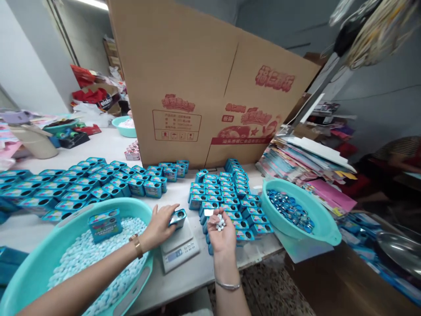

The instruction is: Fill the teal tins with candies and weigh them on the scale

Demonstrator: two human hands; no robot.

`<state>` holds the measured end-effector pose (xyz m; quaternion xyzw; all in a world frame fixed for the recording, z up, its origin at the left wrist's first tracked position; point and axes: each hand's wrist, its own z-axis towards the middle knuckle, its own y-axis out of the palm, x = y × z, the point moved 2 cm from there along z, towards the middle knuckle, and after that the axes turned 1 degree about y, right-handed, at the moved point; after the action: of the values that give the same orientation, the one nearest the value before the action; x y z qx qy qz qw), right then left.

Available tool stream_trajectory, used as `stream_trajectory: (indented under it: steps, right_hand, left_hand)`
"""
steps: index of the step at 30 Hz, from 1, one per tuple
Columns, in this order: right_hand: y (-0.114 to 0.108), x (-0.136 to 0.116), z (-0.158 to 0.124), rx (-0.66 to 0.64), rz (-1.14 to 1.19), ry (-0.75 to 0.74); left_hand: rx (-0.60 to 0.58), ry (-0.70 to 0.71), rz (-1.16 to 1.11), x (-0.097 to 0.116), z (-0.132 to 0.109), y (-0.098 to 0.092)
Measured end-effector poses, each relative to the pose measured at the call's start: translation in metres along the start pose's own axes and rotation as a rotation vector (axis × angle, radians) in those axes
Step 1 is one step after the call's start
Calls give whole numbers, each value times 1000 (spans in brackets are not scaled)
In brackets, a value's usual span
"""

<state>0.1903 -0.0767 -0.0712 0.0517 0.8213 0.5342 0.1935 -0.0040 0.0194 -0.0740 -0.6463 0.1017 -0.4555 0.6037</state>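
Note:
My left hand [161, 226] reaches across the basin and has its fingers around a small blue tin [179, 216] on the white digital scale [180, 252]. Cupped with the palm up, my right hand [222, 239] holds a small heap of white candies [220, 224], just right of the scale. Beneath my left forearm is a large turquoise basin [125, 205] full of pale blue and white candies [79, 259]. One blue tin [105, 225] stands on the candies in it. Rows of blue tins [226, 193] lie behind and beside my right hand.
More blue tins [75, 184] with round holes on top fill the table's left side. A turquoise bowl [320, 210] of shiny blue lids [289, 210] sits at the right edge. A large cardboard box [197, 66] stands behind, with stacked printed card [305, 158] to its right.

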Motion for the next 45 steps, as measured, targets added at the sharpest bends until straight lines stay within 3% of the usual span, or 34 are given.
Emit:
stream_trajectory:
  steps: [3, 6, 12, 16, 19, 23, 29, 33, 41, 45]
  right_hand:
    - [4, 0, -3, -67, -30, 8]
    - [12, 5, -4, -108, -121, 20]
    - [27, 20, 2, -101, -252, 29]
    - [39, 29, 10, -103, -284, 26]
    - [49, 35, 15, -100, -305, 21]
    - [59, 46, 21, -100, -332, 34]
    - [67, 58, 28, -133, -343, 28]
    - [67, 66, 32, -132, -373, -6]
    - [64, 88, 39, -117, -521, -205]
    - [60, 93, 40, -115, -545, -277]
  left_hand:
    - [5, -32, 53, 1, -7, -7]
    - [93, -76, 72, -2, -20, -32]
    - [236, -203, 15, -33, -70, -78]
    - [210, -292, -29, -53, -98, -85]
    - [193, -309, -87, -56, -103, -82]
    - [152, -275, -158, -50, -95, -75]
    - [44, -109, -122, -39, -75, -63]
    - [35, -35, -122, -29, -59, -56]
    - [47, -41, -114, -6, -7, -19]
    - [52, -69, -123, -4, 5, -6]
